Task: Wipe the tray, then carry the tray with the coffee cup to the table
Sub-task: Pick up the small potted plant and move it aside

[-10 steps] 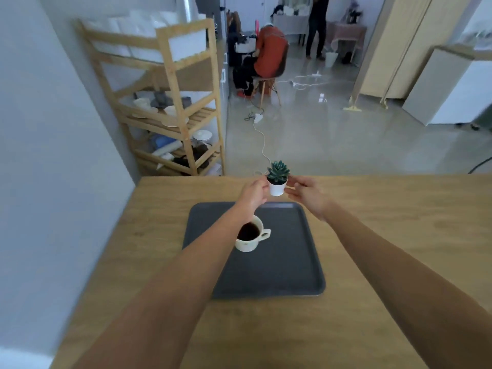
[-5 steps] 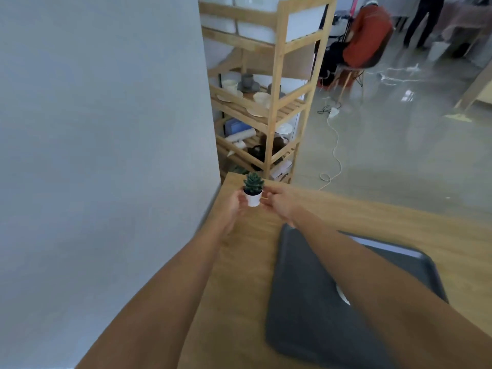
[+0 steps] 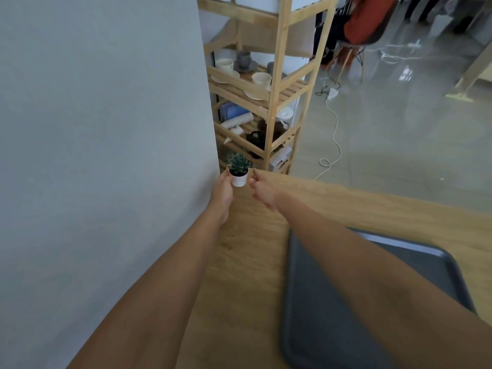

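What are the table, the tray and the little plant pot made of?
Table: looks like wood or a wood-look top, with matte tan grain lines. Tray: dark grey and smooth with a raised rim, perhaps plastic or coated metal. Pot: plain glossy white, probably ceramic or plastic; I cannot tell which.

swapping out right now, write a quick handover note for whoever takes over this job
Left hand: grip on the small potted succulent, at the table's far corner by the wall.
Right hand: open beside the pot, apparently not touching it.
Tray: on the wooden table, under the right forearm. Coffee cup not visible now.
Done: plant is off the tray.
Left: let go of the plant; the frame doesn't show whether the tray is wiped; carry tray with cup to the table.
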